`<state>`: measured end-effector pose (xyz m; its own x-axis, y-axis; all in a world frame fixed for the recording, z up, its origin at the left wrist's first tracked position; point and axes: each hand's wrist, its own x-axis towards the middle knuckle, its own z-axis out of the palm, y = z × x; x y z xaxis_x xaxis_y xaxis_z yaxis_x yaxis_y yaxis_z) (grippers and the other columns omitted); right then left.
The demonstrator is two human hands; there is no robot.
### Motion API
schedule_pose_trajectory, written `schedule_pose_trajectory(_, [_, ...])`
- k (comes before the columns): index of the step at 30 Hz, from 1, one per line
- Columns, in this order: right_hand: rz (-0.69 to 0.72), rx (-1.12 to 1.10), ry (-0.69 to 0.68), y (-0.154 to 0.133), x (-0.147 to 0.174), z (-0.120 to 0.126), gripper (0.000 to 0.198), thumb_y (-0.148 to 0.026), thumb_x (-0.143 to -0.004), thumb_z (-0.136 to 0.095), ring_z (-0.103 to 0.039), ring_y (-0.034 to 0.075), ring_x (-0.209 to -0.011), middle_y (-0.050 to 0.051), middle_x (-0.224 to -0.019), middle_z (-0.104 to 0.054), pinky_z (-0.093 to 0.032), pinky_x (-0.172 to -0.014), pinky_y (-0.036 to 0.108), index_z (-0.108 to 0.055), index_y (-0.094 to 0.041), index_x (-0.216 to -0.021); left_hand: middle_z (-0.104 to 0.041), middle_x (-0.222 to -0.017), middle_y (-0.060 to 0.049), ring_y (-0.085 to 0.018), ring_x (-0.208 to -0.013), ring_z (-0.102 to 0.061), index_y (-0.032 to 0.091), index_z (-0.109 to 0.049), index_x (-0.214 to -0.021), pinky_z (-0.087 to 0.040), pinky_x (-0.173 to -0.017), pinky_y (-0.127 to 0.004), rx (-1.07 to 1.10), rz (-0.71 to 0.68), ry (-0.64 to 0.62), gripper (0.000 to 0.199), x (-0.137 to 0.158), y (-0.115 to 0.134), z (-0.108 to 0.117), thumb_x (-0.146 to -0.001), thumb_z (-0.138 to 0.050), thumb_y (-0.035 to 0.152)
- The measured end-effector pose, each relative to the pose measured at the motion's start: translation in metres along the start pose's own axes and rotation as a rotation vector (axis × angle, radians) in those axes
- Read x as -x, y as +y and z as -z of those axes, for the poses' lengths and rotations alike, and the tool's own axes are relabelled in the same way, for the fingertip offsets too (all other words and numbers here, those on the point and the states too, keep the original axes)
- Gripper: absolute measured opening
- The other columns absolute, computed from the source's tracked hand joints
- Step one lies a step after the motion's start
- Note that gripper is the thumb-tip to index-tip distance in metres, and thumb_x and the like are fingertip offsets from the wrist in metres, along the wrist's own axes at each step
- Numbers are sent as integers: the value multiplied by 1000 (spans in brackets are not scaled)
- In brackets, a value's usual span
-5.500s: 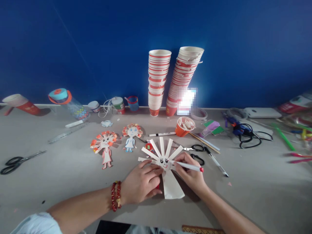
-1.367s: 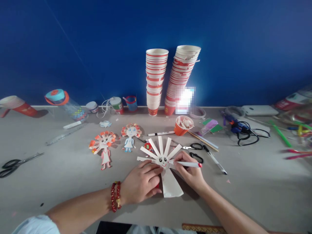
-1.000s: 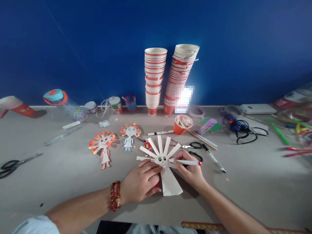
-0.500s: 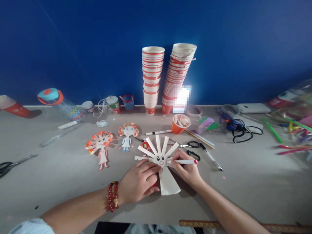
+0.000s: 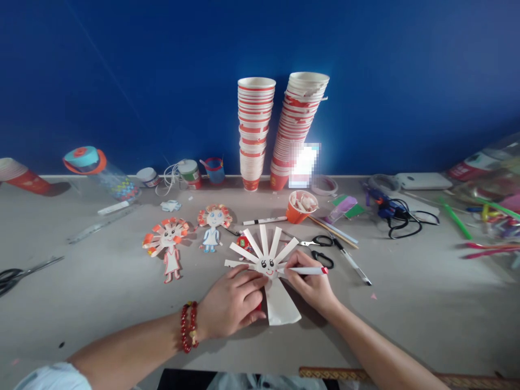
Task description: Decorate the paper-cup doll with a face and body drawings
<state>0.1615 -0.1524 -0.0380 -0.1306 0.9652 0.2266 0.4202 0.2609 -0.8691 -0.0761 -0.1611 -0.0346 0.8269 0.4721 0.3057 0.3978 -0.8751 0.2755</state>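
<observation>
A white paper doll (image 5: 281, 306) lies on the table, with a drawn smiling face and several paper strips fanning out from its head. My left hand (image 5: 233, 300) presses on the left side of the doll, its fingers close together near the face. Something red shows under that palm, mostly hidden. My right hand (image 5: 311, 284) pinches a white marker with a red end (image 5: 309, 270), its tip at the right cheek. Two finished-looking paper dolls with orange curled strips, one in a red-edged dress (image 5: 171, 259) and one in a blue-edged dress (image 5: 211, 235), lie to the left.
Two tall stacks of paper cups (image 5: 255, 135) stand against the blue wall. Behind my right hand are an orange cup of paper scraps (image 5: 299, 208), black-handled scissors (image 5: 320, 241) and a pen (image 5: 355, 265). More scissors (image 5: 16, 276) lie far left; a glue gun (image 5: 384, 203) sits right.
The marker in my right hand has shifted very slightly to the left. My left hand and the paper doll stay in place.
</observation>
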Motion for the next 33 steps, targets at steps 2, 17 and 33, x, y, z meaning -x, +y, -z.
schedule_pose_trajectory(2, [-1,5,1,-1,0,0,12,-18,-79,-53,-51,13,-57,-3,-63,-55,-39,-55,24,-50,-22,-69,-61,-132,-7,-23,-123,-52,16,-60,-95,-32,-114,-43,2,2,3,33,0,0,0,-101,-43,45])
schedule_pose_trajectory(17, [1,22,-15,3,1,-1,13,-17,-81,-53,-49,13,-56,-3,-62,-54,-38,-56,23,-49,-21,-69,-61,-132,-8,-23,-123,-52,16,-60,-94,-31,-114,-43,5,-6,-1,36,0,-1,0,-102,-40,46])
schedule_pose_trajectory(33, [13,25,17,3,0,-2,13,-16,-80,-52,-49,12,-56,-3,-62,-54,-38,-55,23,-49,-21,-68,-60,-133,-7,-22,-123,-51,16,-60,-94,-31,-115,-44,-3,-7,-2,36,1,-1,-1,-101,-41,47])
